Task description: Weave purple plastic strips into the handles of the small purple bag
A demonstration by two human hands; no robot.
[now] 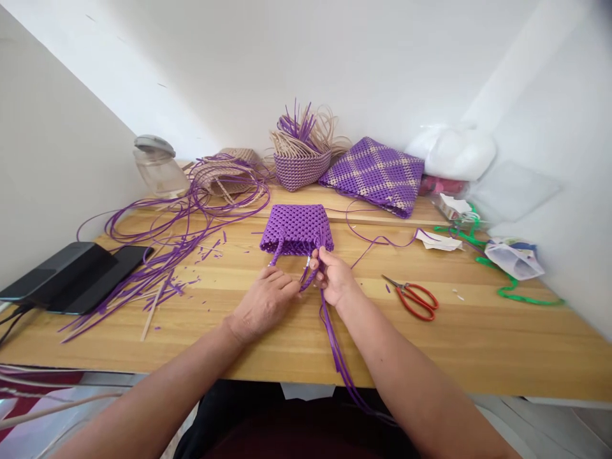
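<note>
A small purple woven basket point(297, 221) lies on its side on the table, its opening toward me. A braided purple handle point(278, 252) runs from its rim down under my left hand point(268, 296), whose fingers are curled over it. My right hand point(332, 275) pinches the other end of the handle close to the rim, thumb and forefinger together. Loose purple strips point(329, 328) hang from below that hand across the table's front edge. A small whitish bit shows beside the right fingertips; I cannot make out what it is.
Red-handled scissors point(417, 299) lie to the right. Loose purple strips point(191, 223) and cuttings spread at the left, near a black device point(76, 277) and a jar point(160, 169). Behind stand a half-woven basket point(301, 171) and a purple-and-beige woven bag point(373, 175). Green cord point(514, 293) lies far right.
</note>
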